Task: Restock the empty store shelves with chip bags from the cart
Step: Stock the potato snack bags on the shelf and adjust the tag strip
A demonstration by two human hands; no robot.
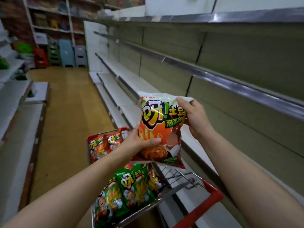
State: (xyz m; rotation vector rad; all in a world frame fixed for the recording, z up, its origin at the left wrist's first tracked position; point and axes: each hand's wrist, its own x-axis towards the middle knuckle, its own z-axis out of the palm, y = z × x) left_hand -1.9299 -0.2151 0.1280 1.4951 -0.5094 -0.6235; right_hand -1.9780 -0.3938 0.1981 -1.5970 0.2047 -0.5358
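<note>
I hold an orange and white chip bag (160, 127) upright in the air above the cart. My left hand (139, 142) grips its lower left edge, thumb across the front. My right hand (194, 117) pinches its upper right corner and side. Below, the wire cart (189, 186) with a red handle carries green chip bags (131, 186) near me and red chip bags (103, 143) at its far end. Bare white shelves (131, 89) with metal rails run along the right, close beside the held bag.
The wooden-floored aisle (69, 102) stretches ahead on the left of the cart. White shelving (14, 102) lines the left side. Stacked plastic stools (65, 53) and stocked racks stand at the far end.
</note>
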